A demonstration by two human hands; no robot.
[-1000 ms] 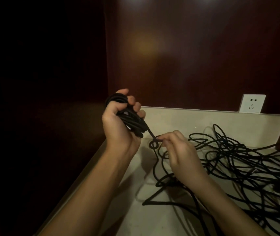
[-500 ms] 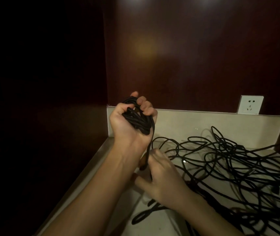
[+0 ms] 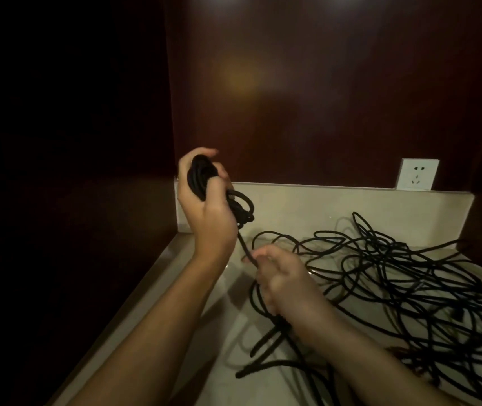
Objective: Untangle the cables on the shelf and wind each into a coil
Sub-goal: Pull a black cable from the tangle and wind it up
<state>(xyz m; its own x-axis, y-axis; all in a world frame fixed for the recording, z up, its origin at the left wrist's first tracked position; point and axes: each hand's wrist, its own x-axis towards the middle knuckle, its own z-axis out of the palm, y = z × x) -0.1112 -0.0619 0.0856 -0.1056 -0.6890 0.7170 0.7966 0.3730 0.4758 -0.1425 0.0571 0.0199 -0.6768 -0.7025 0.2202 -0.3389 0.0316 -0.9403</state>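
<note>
My left hand (image 3: 207, 212) is raised above the shelf's back left corner and grips a black coil (image 3: 201, 177) wound around its fingers. One loop (image 3: 242, 209) of the coil sticks out to the right of that hand. A taut strand (image 3: 244, 244) runs down from the coil into my right hand (image 3: 280, 276), which pinches it just above the shelf. A loose tangle of black cables (image 3: 403, 276) spreads over the pale shelf (image 3: 204, 347) to the right of both hands.
A low pale backsplash (image 3: 307, 203) runs along the shelf's rear edge. Above its right end sits a white wall socket (image 3: 416, 174). Dark wood panels (image 3: 321, 98) close in the back and left. The shelf's left edge (image 3: 134, 300) drops into darkness.
My left hand turned and another loop came onto the coil. My right hand dropped from beside the coil to lower on the strand, then slid a little right along it.
</note>
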